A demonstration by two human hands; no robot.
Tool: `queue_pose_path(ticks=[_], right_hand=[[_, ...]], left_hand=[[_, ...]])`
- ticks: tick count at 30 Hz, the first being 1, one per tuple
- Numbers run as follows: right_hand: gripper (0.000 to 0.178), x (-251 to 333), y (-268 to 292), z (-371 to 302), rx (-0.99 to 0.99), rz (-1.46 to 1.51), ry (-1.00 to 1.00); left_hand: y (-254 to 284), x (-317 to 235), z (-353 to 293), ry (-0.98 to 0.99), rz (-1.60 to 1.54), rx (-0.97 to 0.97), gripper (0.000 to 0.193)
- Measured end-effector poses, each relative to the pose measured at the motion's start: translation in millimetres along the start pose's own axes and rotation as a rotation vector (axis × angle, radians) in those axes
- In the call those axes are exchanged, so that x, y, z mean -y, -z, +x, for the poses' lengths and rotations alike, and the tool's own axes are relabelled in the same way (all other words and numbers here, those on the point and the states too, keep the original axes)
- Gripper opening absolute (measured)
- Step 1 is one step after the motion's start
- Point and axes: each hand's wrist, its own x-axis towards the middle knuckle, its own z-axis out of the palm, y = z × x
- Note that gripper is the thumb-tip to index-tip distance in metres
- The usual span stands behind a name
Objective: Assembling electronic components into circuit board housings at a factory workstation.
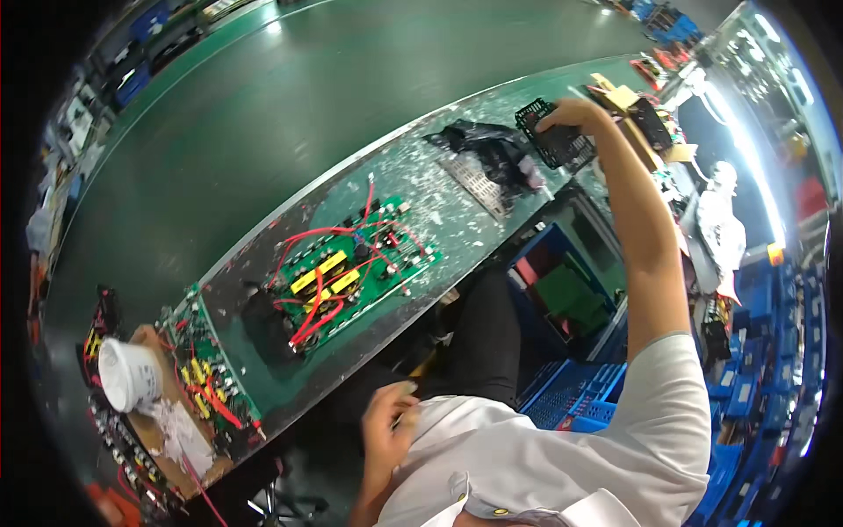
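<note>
At the far right of the bench, my right hand (569, 117) grips the rim of a small black plastic basket (546, 140) with slotted sides. My right arm is stretched out over the bench end. My left hand (389, 428) is held near my lap in front of my shirt, its fingers curled in; whether anything is inside them is hidden. Left of the basket lies a crumpled black plastic bag (492, 145), beside a pale perforated strip (474, 186). Nearer the middle of the bench sits a green circuit board (386, 279) with yellow transformers and red wires.
A white tub (128, 375) stands on a cardboard box (195, 479) at the left, beside a second green circuit board (211, 369). Blue bins (571, 386) are under and right of the bench (307, 373). Cardboard and parts crowd the bench's far right end.
</note>
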Motion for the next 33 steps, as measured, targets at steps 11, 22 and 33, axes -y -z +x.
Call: queue_pose_path(ticks=[11,22,33], right_hand=[[0.055,31,34,15,-0.442,-0.844,0.338],[0.044,91,-252,-196,-0.081,1.020,0.808],[0.057,128,-412,-262,0.752,1.574,0.600]], left_hand=[[6,19,7,0.183,0.352,0.406,0.034],[-27,-93,186,-0.151,-0.370,-0.046,0.056],[81,-189,315,-0.327,-0.901,-0.216,0.015]])
